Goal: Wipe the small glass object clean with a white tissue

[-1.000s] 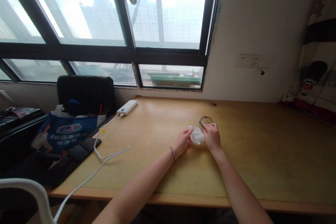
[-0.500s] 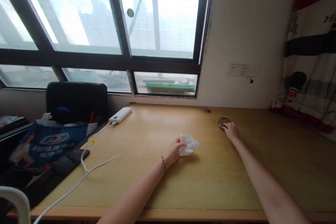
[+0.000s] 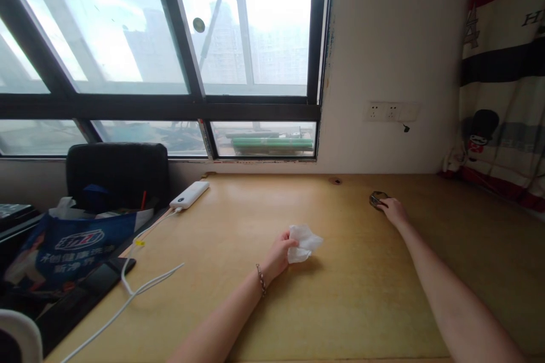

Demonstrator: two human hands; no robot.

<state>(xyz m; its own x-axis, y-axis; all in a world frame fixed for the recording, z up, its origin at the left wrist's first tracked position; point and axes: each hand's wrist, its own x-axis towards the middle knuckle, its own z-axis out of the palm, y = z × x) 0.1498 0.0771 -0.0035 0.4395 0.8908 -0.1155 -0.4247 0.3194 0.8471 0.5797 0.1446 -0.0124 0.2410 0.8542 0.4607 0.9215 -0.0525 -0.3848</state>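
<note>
My left hand (image 3: 280,254), with a chain bracelet on its wrist, is closed on a crumpled white tissue (image 3: 305,244). It holds the tissue just above the middle of the wooden desk, thumb on top, and a shadow falls below. Farther back on the right, my right hand (image 3: 395,213) reaches out with its fingertips closed on the near edge of a small dark-rimmed, loop-shaped object (image 3: 376,198). That object is at the desktop; its kind is too small to make out, and the fingers hide part of it.
A white power bank (image 3: 189,195) with a white cable (image 3: 128,294) lies along the desk's (image 3: 357,306) left side. Beyond that edge are a blue bag (image 3: 80,244) and a black chair (image 3: 117,176). Behind stand the window and a wall with sockets (image 3: 383,111); a curtain (image 3: 502,96) hangs right.
My right hand has shifted rightward across the desk with the dark-rimmed object. My left hand keeps its hold on the tissue. The whole view has tilted slightly.
</note>
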